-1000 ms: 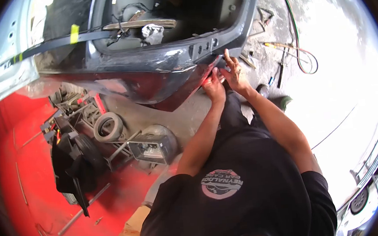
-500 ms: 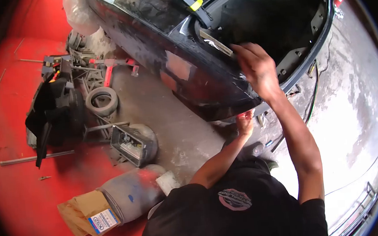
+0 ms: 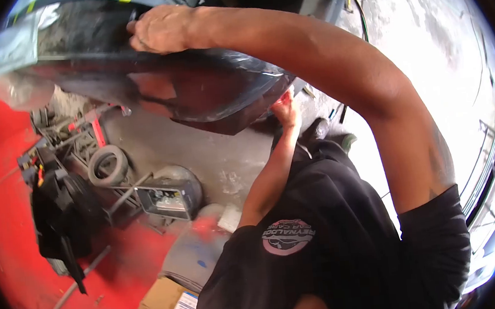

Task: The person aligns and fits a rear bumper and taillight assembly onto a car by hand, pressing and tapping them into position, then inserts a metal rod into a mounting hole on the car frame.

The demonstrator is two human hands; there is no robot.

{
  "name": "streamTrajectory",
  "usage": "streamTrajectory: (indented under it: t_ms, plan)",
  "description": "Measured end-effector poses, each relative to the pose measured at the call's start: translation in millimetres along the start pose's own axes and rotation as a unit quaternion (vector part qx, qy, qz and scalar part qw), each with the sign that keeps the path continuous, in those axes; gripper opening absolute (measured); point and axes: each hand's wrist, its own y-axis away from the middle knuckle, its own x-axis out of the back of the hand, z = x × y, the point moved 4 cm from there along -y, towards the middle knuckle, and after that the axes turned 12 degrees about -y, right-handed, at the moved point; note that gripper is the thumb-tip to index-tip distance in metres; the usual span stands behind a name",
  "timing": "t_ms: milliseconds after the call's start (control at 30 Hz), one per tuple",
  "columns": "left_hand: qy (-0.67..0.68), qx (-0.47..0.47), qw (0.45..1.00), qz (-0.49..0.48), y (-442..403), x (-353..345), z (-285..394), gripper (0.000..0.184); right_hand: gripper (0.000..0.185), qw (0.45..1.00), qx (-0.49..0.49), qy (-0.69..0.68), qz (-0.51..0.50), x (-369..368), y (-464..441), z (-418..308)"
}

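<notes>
My left hand (image 3: 284, 110) is raised to the lower corner of a dark car body panel (image 3: 213, 93). Its fingers are bent together against a reddish edge there, and what lies between them is too small to tell. Far to the left, my right hand (image 3: 159, 30) reaches across the top of the car body, beside a dark glossy surface (image 3: 83, 31). The fingers of this hand are curled closed, with a small dark thing at their tips that I cannot make out. My right forearm covers part of the car's opening.
A tyre (image 3: 107, 165), a grey box-shaped housing (image 3: 166, 198) and black parts (image 3: 61, 227) lie on the floor at the left. Below them are a grey cylindrical container (image 3: 194, 254) and a cardboard piece (image 3: 160, 306). A dark hose (image 3: 360, 18) runs beyond the car.
My right hand has moved from the panel corner, past the opening, to the far left over the car body. My left hand stays at the corner. The view has swung about.
</notes>
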Motion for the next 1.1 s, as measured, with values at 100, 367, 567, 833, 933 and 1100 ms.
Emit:
streamTrajectory:
  t_ms: [100,367,567,833,933,1100]
  plan:
    - [-0.030,0.017,0.999,0.006,-3,6,14,0.013,0.018,0.968,-0.077,-0.226,0.073,36,28,5]
    - [-0.061,0.056,0.996,-0.039,-9,10,32,0.028,0.034,0.718,-0.476,-0.374,0.342,27,367,32]
    - [-0.131,0.154,0.977,-0.068,-13,21,35,0.054,0.021,0.524,-0.598,-0.451,0.406,-90,420,11]
    - [-0.147,0.168,0.972,-0.074,-12,20,52,0.059,0.023,0.597,-0.564,-0.367,0.436,-106,393,27]
    - [-0.157,0.163,0.971,-0.079,-11,21,54,0.059,0.022,0.606,-0.552,-0.376,0.432,-106,387,27]
    - [-0.166,0.170,0.968,-0.082,-9,19,58,0.061,0.022,0.573,-0.560,-0.397,0.448,-106,384,28]
